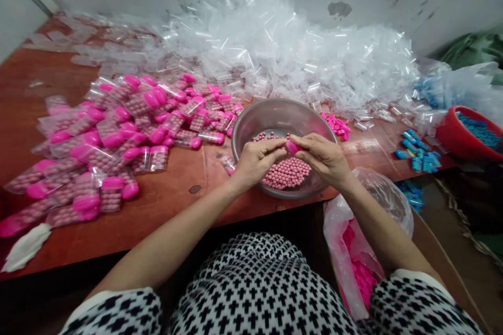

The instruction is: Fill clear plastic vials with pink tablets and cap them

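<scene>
Over a grey metal bowl (247, 120), my two hands meet at a small bright pink cap (292, 147). My left hand (259, 161) is closed, thumb and fingers pinched around what appears to be the container under the cap; its body is mostly hidden by the fingers. My right hand (325, 159) pinches the cap from the other side. Below them, many small pink balls (286, 174) lie in the bowl. Just left of the bowl, a clear container (227, 165) of balls lies partly behind my left wrist.
Filled pink-capped containers (113, 138) are heaped on the left of the wooden table (196, 204). Clear empty containers (275, 47) pile along the wall. Loose pink caps (336, 125), blue pieces (420, 152) and a red basin (451, 136) are right. A plastic bag (338, 225) hangs below.
</scene>
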A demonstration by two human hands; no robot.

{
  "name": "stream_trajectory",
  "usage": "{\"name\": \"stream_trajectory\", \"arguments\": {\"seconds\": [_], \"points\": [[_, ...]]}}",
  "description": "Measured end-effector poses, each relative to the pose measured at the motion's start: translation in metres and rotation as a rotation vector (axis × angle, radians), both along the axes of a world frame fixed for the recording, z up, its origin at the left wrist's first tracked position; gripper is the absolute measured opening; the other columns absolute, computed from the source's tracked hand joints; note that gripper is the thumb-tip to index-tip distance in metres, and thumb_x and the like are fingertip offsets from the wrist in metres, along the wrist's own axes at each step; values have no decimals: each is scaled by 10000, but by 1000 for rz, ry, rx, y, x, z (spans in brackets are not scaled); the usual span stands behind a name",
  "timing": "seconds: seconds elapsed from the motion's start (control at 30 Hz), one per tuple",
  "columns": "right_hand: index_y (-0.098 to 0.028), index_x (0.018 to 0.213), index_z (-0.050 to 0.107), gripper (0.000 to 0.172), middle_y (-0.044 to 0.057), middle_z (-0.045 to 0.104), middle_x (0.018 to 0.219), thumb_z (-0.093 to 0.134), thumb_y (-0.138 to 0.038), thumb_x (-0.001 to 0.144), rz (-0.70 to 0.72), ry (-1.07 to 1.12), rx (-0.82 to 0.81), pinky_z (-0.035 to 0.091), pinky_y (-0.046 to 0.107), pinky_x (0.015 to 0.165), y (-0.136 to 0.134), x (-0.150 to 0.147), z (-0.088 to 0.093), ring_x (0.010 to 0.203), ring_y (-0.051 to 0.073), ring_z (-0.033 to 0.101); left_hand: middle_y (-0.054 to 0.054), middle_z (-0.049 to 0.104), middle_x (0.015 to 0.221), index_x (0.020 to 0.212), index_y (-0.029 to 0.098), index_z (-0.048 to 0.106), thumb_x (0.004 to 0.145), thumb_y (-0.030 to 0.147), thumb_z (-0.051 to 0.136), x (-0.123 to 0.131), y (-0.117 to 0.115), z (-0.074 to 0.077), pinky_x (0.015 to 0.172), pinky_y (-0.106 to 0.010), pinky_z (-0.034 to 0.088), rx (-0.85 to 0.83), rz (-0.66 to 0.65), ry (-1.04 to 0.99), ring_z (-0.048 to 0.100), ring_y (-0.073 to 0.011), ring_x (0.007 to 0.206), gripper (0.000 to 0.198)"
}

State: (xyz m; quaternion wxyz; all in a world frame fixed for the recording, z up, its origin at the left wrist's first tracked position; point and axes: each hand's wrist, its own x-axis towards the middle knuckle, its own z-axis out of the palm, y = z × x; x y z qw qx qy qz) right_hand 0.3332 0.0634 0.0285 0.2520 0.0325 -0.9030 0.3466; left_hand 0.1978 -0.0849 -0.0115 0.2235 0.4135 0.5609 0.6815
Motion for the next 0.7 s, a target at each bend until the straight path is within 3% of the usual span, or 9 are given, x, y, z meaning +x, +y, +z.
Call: {"name": "stream_trajectory", "arguments": {"seconds": [0.1, 0.2, 0.3, 0.43, 0.53, 0.7], "points": [[-316, 1305, 605, 553, 50, 678, 1217, 776, -406, 786, 67, -94, -500, 563, 387, 907, 2, 8, 1, 1008, 206, 689, -78, 769, 1053, 1062, 186, 775, 748, 423, 764, -3, 4, 1, 799, -353, 594, 19, -30, -263, 722, -249, 922, 394], [-286, 1155, 693, 515, 50, 703, 1179, 853, -414, 683, 34, -143, -839, 565, 437, 932, 3, 14, -1, 942, 220, 721, -87, 768, 1056, 1047, 192, 780, 723, 426, 793, -4, 4, 2, 852, -377, 576, 21, -38, -308, 711, -252, 946, 399], [-240, 963, 740, 430, 34, 739, 975, 889, -436, 611, -34, -115, -985, 582, 391, 890, 4, 9, -2, 862, 193, 716, -85, 773, 1026, 1005, 203, 794, 752, 404, 776, -3, 3, 2, 931, -394, 538, 36, -52, -130, 697, -249, 974, 323], [-207, 1012, 730, 524, 62, 728, 1025, 857, -529, 618, 96, -334, -1105, 592, 347, 840, 2, -4, 1, 945, 195, 688, -75, 752, 1068, 989, 250, 796, 804, 358, 736, -1, 2, -1, 1024, -408, 470, 84, -52, 98, 643, -240, 1083, 223], [-162, 1004, 723, 534, 94, 737, 1014, 822, -547, 648, 202, -544, -1217, 594, 404, 842, -3, -10, 1, 949, 225, 688, -69, 740, 1079, 1026, 272, 784, 832, 332, 710, -1, 2, -4, 1052, -431, 444, 99, -36, 154, 602, -241, 1150, 216], [-158, 856, 732, 382, 55, 746, 825, 838, -434, 614, 191, -487, -1362, 582, 445, 873, -13, -17, -4, 831, 218, 699, -68, 745, 1057, 1031, 262, 781, 847, 321, 691, -2, 1, -4, 1044, -442, 451, 95, -10, 194, 602, -244, 1150, 212]]}}
